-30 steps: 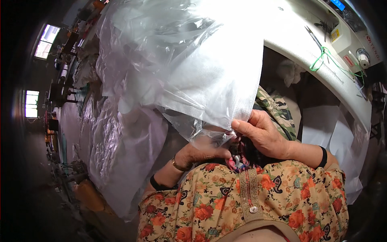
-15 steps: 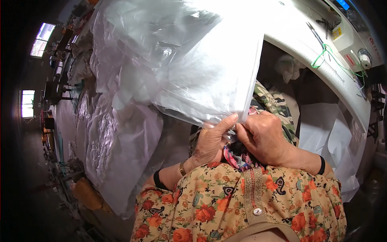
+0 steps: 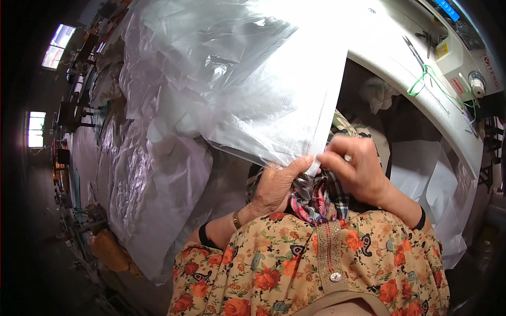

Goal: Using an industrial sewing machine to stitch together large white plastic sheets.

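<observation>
A large translucent plastic sheet (image 3: 253, 105), with a white layer and a straight seamed edge, hangs down from the table toward my lap. My left hand (image 3: 279, 184) grips its near corner, thumb on top and the other fingers underneath. Just right of that corner is my right hand (image 3: 358, 166), fingers curled in and slightly blurred. Its thumb tip is close to the sheet's edge; whatever lies between its fingers is hidden. Below the corner, a multicoloured patterned cloth (image 3: 319, 203) lies in my lap.
A white curved worktable (image 3: 400, 79) runs along the right, carrying a sewing machine (image 3: 469, 68), tweezers (image 3: 414, 50) and a loop of green thread (image 3: 429, 79). More crumpled plastic (image 3: 142, 189) spreads at the left. White sheets (image 3: 421, 168) hang under the table's right side.
My right hand has lifted off the corner and shifted slightly up and right. The left hand keeps its grip. More of the sheet's corner and the patterned cloth now shows.
</observation>
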Demonstrator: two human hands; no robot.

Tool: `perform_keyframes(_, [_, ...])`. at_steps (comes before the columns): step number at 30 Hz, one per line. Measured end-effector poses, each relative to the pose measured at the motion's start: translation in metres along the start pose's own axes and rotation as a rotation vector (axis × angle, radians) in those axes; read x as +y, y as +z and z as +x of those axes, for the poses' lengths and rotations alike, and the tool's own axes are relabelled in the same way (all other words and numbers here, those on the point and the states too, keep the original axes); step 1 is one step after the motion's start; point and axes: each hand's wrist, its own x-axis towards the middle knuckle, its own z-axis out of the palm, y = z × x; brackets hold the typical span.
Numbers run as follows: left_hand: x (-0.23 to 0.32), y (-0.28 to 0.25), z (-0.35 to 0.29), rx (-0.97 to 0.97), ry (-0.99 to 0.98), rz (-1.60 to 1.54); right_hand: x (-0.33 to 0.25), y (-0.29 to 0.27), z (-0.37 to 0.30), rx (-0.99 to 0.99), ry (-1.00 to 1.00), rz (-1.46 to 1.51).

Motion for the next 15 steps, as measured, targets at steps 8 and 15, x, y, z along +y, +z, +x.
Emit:
perform_keyframes(8, [0.063,-0.005,-0.018,-0.792,0.397,1.139,0.003,0.005,0.013,-0.237,0.222,0.740])
perform_keyframes(15, [0.089,0.021,-0.052,-0.652,1.415,1.620,-0.008,0.012,0.017,-0.230,0.260,0.995])
